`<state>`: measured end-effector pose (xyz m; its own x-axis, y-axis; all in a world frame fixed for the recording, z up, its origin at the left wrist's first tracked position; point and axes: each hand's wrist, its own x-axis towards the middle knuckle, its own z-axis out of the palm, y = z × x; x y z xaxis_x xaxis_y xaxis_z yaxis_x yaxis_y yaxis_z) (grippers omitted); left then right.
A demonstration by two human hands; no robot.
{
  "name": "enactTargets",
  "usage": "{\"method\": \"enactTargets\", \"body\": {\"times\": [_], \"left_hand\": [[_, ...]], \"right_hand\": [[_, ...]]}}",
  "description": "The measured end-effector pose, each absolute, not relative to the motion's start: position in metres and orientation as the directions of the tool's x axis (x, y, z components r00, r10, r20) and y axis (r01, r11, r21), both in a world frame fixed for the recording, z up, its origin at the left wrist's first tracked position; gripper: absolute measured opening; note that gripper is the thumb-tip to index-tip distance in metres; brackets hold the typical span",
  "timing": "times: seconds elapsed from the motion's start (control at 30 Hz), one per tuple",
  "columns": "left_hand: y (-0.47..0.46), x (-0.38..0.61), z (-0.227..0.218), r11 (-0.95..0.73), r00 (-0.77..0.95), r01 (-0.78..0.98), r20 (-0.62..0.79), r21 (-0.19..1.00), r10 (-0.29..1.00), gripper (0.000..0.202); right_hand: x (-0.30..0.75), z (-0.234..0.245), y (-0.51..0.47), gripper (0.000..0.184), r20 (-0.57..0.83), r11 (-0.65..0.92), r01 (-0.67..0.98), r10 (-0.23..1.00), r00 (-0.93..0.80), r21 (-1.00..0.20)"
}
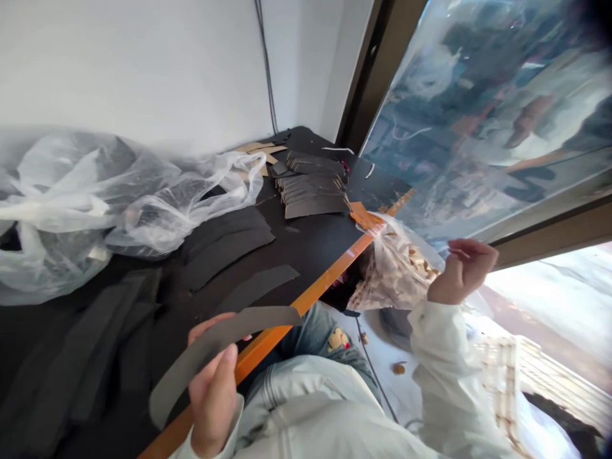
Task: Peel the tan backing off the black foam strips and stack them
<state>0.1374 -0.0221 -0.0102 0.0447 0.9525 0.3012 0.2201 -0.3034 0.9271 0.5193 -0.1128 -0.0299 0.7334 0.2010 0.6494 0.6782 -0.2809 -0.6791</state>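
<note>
My left hand grips a long curved grey strip, probably rubber or felt, above the orange-edged black table. My right hand is raised with curled fingers at the side of a clear plastic bag of small tan pieces. The bag hangs over the table edge, and I cannot tell whether the hand grips it. Further grey strips lie flat on the tabletop, and stacked ones stand beyond them.
A large crumpled plastic sheet lies at the table's left. Tan cardboard pieces sit in the far corner against a white wall. A glass pane rises to the right. Dark strips pile at lower left.
</note>
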Motion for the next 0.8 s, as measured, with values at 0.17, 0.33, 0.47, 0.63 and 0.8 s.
{"method": "enactTargets", "body": {"times": [0.17,0.33,0.47,0.63,0.8], "left_hand": [[-0.033,0.15,-0.016,-0.135,0.199,0.13,0.108,0.982,0.974,0.018],[-0.032,0.147,-0.014,-0.261,0.206,0.061,0.243,0.964,0.948,0.007],[-0.025,0.136,-0.012,-0.442,0.193,0.447,0.399,0.778,0.896,0.016],[-0.007,0.13,-0.015,-0.321,-0.034,0.438,0.372,0.84,0.927,0.03],[0.011,0.132,-0.023,-0.32,0.026,0.509,0.357,0.799,0.934,0.033]], "right_hand": [[0.395,-0.001,-0.073,0.052,0.33,0.133,0.537,0.898,0.29,-0.833],[0.332,-0.001,-0.044,0.057,0.151,0.153,0.08,0.988,-0.03,-0.985],[0.335,-0.006,-0.027,0.04,0.11,0.114,0.132,0.993,-0.036,-0.985],[0.342,-0.004,-0.007,0.027,0.154,0.148,0.346,0.988,-0.01,-0.927],[0.34,-0.01,0.019,0.021,0.131,0.141,0.536,0.99,-0.056,-0.833]]}}
